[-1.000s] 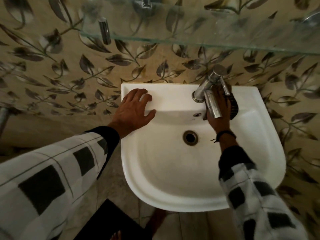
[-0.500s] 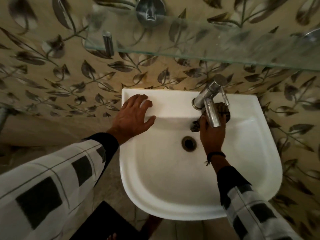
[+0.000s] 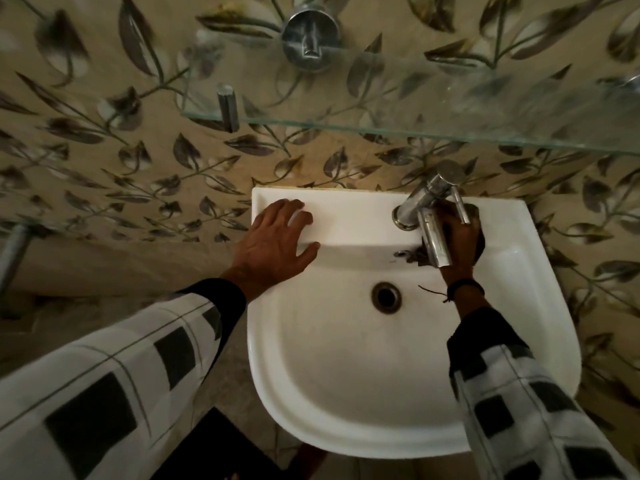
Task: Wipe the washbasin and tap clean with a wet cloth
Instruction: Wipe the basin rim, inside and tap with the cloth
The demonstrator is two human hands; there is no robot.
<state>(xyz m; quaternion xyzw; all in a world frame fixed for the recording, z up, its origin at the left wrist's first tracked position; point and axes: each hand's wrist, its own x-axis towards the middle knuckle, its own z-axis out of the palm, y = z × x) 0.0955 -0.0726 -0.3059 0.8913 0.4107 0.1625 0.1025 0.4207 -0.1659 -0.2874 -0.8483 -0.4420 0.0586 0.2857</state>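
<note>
White washbasin [image 3: 346,375] fixed to leaf-pattern wall. Left hand [image 3: 277,240] lies flat on the washbasin's back-left ledge, fingers spread and straight, holding nothing. Chrome tap [image 3: 429,216] stands on the washbasin's back-right ledge, spout pointing over the bowl. Right hand [image 3: 457,237] is under the spout on that back-right ledge, fingers bent over a dark cloth [image 3: 480,237] and gripping it against the porcelain; spout hides part of the hand. A bit of cloth hangs down the washbasin's back wall by the overflow hole. Drain [image 3: 386,296] sits at the bowl's middle. Glass shelf [image 3: 381,124] above the washbasin.
</note>
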